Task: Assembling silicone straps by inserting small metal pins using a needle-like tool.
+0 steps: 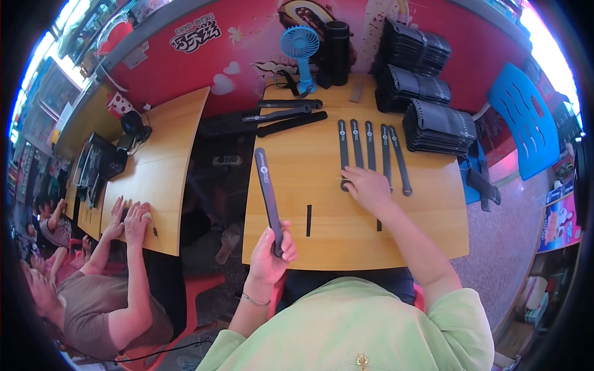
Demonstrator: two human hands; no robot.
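Row of strips (369, 139): in the head view, five flat black strips lay lengthwise on the wooden tabletop (334, 253), the two rightmost slightly slanted.
Left grip (272, 253): it was left of the row and nearer the wearer, thumb and fingers pinching the lower end of one strip.
Held strip (266, 185): it was left of the row, raised and leaning a little left at its far end.
Right grip (368, 190): it covered some near ends of the row, fingers bent at the leftmost strip; I could not tell whether they pinched it or merely rested there.
Dark bars (309, 221): two short ones lay nearer the wearer than the row.
Loose strips (294, 123): a few black ones lay askew, left of the row and farther off.
Black stacks (439, 130): three stood right of the row and beyond.
Fan (301, 46): blue, it stood behind the row, toward the left, near a black bottle (337, 52).
Chair (523, 123): blue, it stood well right of the row.
Other person (117, 303): seated well left of the row, hands at another tabletop (164, 173).
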